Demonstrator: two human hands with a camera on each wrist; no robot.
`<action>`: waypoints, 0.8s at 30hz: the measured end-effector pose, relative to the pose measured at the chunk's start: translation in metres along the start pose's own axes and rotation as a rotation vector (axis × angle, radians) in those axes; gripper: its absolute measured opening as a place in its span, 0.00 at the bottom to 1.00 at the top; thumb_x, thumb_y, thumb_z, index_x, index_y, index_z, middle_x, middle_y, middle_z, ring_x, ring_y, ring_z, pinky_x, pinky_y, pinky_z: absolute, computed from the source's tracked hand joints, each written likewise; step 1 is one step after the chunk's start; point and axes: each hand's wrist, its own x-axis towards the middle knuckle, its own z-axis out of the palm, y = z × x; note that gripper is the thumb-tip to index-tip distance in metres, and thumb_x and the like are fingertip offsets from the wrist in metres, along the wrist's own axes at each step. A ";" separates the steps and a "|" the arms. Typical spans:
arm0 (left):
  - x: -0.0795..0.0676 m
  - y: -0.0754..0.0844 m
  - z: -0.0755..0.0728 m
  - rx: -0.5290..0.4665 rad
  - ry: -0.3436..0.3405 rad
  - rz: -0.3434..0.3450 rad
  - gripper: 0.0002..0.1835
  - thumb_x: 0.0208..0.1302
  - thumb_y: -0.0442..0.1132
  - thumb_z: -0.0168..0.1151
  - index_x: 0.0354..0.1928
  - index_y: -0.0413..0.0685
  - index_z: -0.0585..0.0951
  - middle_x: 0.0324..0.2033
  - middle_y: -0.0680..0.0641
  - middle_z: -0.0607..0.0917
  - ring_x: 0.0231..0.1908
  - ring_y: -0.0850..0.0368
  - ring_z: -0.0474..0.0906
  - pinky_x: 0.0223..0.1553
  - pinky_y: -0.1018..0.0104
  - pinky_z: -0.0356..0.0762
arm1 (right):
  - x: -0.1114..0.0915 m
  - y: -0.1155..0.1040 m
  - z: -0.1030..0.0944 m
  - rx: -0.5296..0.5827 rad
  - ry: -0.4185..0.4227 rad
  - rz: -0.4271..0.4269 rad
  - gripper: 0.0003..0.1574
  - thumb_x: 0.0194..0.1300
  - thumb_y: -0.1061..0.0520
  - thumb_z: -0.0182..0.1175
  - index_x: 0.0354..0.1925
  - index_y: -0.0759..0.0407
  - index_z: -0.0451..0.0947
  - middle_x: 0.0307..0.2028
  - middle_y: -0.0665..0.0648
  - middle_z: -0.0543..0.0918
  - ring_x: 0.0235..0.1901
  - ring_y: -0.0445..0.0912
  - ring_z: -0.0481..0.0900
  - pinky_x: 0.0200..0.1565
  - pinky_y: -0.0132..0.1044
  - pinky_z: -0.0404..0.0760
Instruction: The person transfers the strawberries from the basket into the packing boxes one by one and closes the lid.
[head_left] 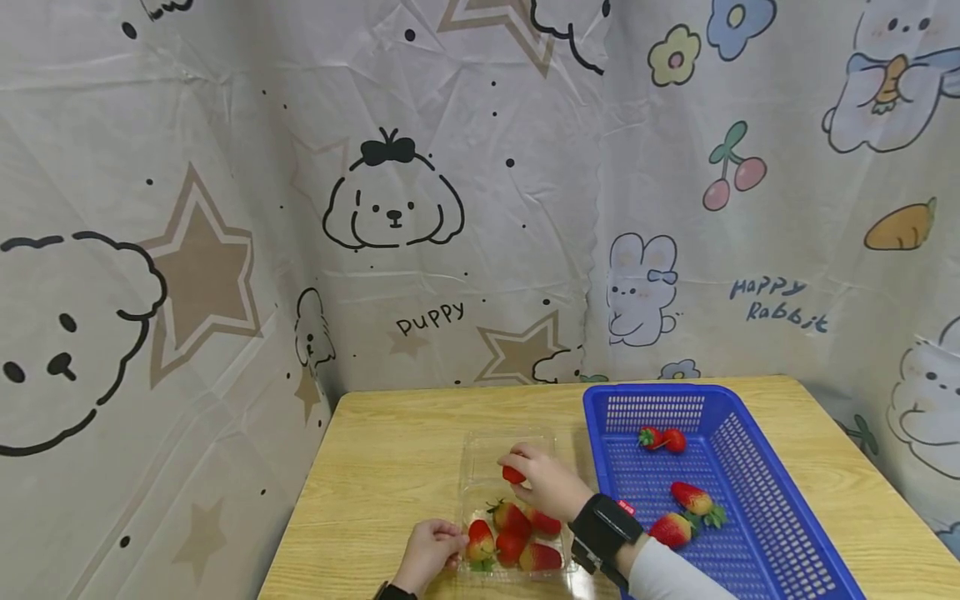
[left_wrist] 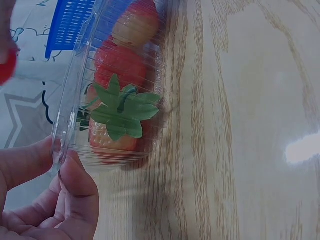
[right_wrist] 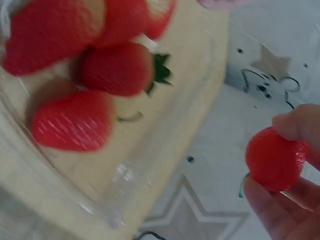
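Note:
A clear plastic clamshell box (head_left: 472,467) lies on the table with several strawberries (head_left: 512,518) in its near half. At its near left corner, my left hand (head_left: 431,550) pinches the box's rim between thumb and fingers, beside a strawberry with a green leafy cap (left_wrist: 125,107). Above the box, my right hand (head_left: 551,483) holds a red strawberry (right_wrist: 276,159) between thumb and fingertips; a thin green stem hangs from it. The held strawberry is apart from those in the box.
A blue plastic basket (head_left: 787,483) stands to the right of the box. Inside it are two small strawberries (head_left: 673,440) at the back and two larger ones (head_left: 692,498) nearer. A printed curtain (head_left: 480,208) hangs behind the wooden table (head_left: 360,483).

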 end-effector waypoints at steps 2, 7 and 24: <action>0.000 0.000 0.000 0.001 0.001 0.005 0.05 0.55 0.26 0.60 0.32 0.29 0.75 0.19 0.51 0.76 0.17 0.65 0.71 0.20 0.73 0.73 | -0.001 -0.001 0.009 0.003 -0.054 0.014 0.21 0.50 0.62 0.67 0.46 0.60 0.77 0.39 0.57 0.77 0.37 0.47 0.77 0.39 0.34 0.79; 0.000 -0.001 0.000 -0.005 0.000 0.017 0.05 0.55 0.26 0.59 0.31 0.29 0.75 0.18 0.51 0.76 0.16 0.65 0.71 0.19 0.73 0.72 | -0.005 0.000 0.027 -0.026 -0.195 0.045 0.20 0.51 0.61 0.66 0.45 0.59 0.78 0.38 0.56 0.77 0.36 0.46 0.77 0.37 0.33 0.78; -0.002 0.000 0.000 -0.002 0.001 0.046 0.05 0.55 0.26 0.60 0.32 0.27 0.75 0.18 0.52 0.76 0.16 0.66 0.71 0.19 0.74 0.72 | -0.017 0.002 0.056 -0.139 -0.242 0.033 0.18 0.40 0.59 0.70 0.34 0.49 0.80 0.26 0.46 0.72 0.27 0.40 0.73 0.28 0.30 0.73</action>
